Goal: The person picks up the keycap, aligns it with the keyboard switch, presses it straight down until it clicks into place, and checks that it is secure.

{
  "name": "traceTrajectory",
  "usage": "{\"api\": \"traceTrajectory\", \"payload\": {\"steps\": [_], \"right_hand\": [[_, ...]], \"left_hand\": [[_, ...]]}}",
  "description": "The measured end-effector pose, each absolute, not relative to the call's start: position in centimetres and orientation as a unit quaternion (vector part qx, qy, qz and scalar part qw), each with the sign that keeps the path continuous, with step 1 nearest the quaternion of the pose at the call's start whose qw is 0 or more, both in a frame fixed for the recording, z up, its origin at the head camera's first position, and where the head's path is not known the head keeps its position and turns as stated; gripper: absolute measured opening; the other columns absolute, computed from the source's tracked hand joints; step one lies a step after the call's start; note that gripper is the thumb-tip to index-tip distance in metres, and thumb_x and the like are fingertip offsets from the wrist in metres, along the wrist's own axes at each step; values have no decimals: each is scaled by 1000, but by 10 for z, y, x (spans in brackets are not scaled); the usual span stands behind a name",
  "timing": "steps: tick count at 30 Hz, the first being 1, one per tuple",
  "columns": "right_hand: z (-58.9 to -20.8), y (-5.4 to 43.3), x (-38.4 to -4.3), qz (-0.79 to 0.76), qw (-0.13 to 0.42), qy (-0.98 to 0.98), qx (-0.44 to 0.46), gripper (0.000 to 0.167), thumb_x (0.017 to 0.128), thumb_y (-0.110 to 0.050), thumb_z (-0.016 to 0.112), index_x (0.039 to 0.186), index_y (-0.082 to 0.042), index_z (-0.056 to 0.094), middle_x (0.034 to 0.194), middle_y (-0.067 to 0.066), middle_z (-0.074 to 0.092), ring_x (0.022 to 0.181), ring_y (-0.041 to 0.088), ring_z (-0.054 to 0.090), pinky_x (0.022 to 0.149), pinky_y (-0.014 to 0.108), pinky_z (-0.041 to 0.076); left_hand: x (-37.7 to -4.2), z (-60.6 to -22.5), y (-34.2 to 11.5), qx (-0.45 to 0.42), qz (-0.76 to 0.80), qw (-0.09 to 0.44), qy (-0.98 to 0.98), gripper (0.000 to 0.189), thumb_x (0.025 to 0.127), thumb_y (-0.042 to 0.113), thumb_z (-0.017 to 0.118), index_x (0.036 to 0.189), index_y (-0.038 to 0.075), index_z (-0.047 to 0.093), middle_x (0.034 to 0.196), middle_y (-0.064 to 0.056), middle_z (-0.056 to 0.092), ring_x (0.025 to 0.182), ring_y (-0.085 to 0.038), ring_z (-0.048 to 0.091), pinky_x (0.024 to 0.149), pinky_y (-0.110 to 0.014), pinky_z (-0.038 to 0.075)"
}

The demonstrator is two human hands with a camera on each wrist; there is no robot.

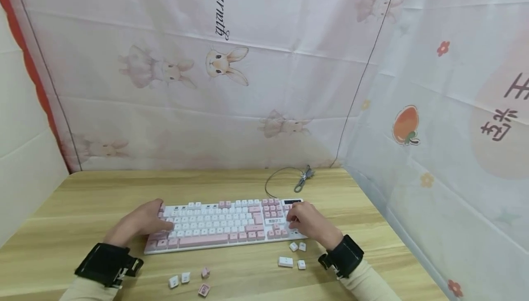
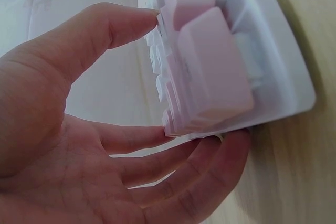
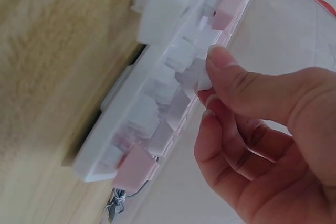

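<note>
A white and pink keyboard (image 1: 211,225) lies on the wooden table. My left hand (image 1: 142,218) grips its left end; in the left wrist view, the left hand's thumb (image 2: 126,24) touches the keys while the fingers bend along the far edge beside pink keycaps (image 2: 212,66). Over the number pad, my right hand (image 1: 312,220) pinches a small white keycap (image 3: 203,80) between thumb and fingertips, partly hidden by them. Bare key switches (image 3: 143,113) show around it, with a pink keycap (image 3: 135,166) at the pad's corner.
Loose white keycaps, one wide (image 1: 285,262), lie before the keyboard's right end. White keycaps (image 1: 173,281) and pink keycaps (image 1: 204,290) lie front left. A bundled grey cable (image 1: 303,179) sits behind the keyboard. Printed cloth (image 1: 248,85) hangs around the table.
</note>
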State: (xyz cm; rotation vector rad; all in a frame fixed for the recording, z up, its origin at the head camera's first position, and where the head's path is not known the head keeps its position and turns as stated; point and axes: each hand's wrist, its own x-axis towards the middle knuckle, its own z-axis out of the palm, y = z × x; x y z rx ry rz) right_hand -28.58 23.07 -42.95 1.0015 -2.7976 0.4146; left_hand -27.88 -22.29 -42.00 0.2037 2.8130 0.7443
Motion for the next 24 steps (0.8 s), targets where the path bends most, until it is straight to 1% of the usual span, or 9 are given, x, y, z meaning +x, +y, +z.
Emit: {"api": "traceTrajectory", "payload": {"steps": [11, 19, 24], "right_hand": [[-429, 225, -286, 123, 77, -931, 335, 12, 82, 2, 81, 93, -3, 79, 88, 7, 74, 82, 17, 68, 72, 24, 57], [-429, 226, -285, 112, 80, -932, 336, 12, 83, 2, 81, 93, -4, 80, 88, 6, 74, 82, 16, 68, 73, 26, 57], [-430, 228, -284, 116, 77, -933, 333, 12, 83, 3, 81, 93, -4, 80, 87, 5, 73, 81, 15, 67, 72, 24, 57]], "left_hand": [[-278, -422, -229, 74, 252, 110, 958, 98, 89, 34, 77, 145, -28, 25, 145, -50, 36, 133, -65, 39, 111, -70, 39], [-280, -422, -226, 70, 251, 115, 959, 98, 89, 34, 76, 145, -27, 24, 147, -50, 35, 134, -65, 38, 111, -70, 38], [-280, -423, -225, 72, 251, 115, 958, 98, 89, 34, 77, 145, -27, 25, 146, -50, 35, 134, -65, 38, 111, -70, 38]]}}
